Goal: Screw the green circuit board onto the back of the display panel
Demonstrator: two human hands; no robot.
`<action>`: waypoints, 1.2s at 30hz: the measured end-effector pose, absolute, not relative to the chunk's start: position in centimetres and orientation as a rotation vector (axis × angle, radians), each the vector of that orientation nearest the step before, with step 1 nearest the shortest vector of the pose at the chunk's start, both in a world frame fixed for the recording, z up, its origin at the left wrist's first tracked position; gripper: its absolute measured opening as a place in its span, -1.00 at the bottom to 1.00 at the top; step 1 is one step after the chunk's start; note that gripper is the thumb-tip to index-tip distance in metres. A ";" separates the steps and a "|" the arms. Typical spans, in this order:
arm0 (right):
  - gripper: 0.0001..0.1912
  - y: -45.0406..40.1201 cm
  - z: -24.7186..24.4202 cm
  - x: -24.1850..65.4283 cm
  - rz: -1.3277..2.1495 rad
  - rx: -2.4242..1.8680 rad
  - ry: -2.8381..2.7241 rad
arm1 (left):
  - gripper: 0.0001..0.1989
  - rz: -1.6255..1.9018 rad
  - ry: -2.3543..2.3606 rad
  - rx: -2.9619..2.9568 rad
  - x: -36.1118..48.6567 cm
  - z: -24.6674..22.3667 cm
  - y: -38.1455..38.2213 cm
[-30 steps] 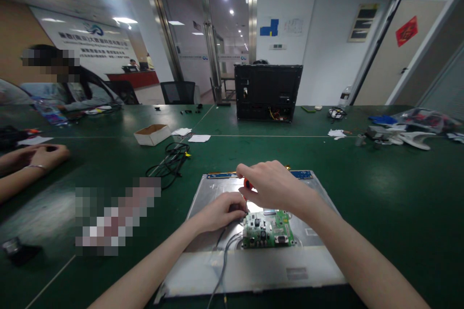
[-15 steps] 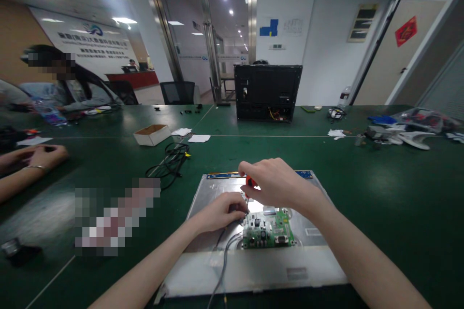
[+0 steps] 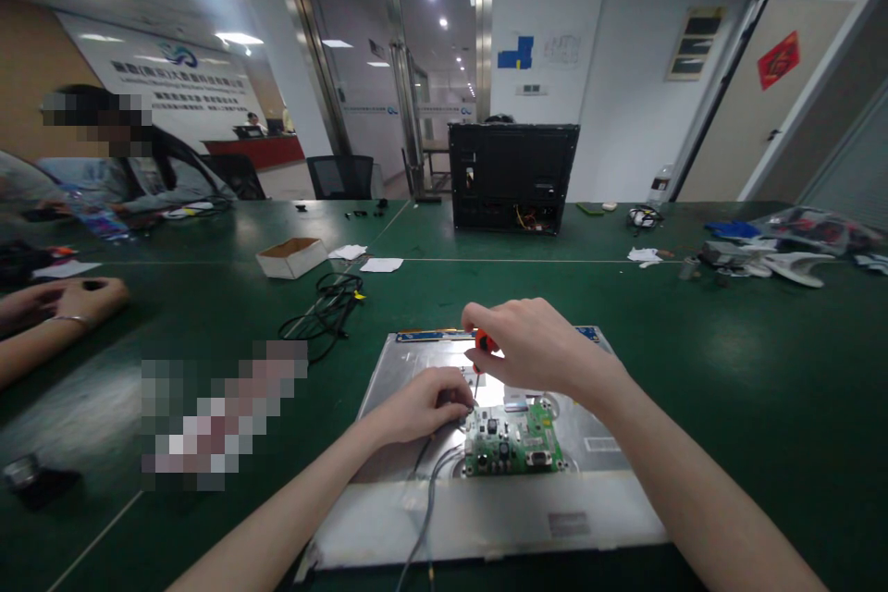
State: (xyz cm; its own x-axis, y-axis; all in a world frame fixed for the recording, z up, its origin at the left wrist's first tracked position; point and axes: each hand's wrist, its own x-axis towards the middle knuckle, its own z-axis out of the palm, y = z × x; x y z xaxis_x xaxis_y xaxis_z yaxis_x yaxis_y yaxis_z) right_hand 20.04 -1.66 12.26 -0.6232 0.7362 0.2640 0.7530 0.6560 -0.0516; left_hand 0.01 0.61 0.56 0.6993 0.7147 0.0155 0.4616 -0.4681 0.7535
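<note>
A green circuit board (image 3: 514,440) lies on the metal back of a flat display panel (image 3: 589,504). My right hand (image 3: 537,342) is closed around the orange-and-black handle of a screwdriver (image 3: 485,341). Its thin shaft points down at the board's far left corner. By that same corner my left hand (image 3: 434,402) rests on the panel, fingertips pinched together near the screwdriver's tip. Whatever they pinch is too small to make out. Grey cables (image 3: 431,499) run from the board's left side toward the panel's near edge.
A black monitor housing (image 3: 513,176) stands at the back of the green table. Left of the panel are a coiled black cable (image 3: 333,301) and a small white box (image 3: 291,259). Another person's hands (image 3: 87,301) are at the left. Plastic scraps (image 3: 791,264) lie far right.
My right hand and the screwdriver handle have shifted slightly right, and the shaft shows more clearly. My left hand stays in place.
</note>
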 end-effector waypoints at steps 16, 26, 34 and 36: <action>-0.82 -1.6 11.8 19.9 -0.066 -1.109 -2.660 | -0.94 0.431 0.876 2.141 0.2 0.3 0.7; -0.83 -1.6 11.7 19.9 -0.061 -1.119 -2.661 | -0.94 0.428 0.870 2.145 0.2 0.1 0.8; -0.83 -1.5 11.7 19.7 -0.159 -1.162 -2.669 | -0.91 0.418 0.880 2.154 0.3 0.5 0.7; -0.83 -1.5 11.7 19.7 -0.150 -1.159 -2.666 | -0.91 0.414 0.879 2.154 0.3 0.5 0.7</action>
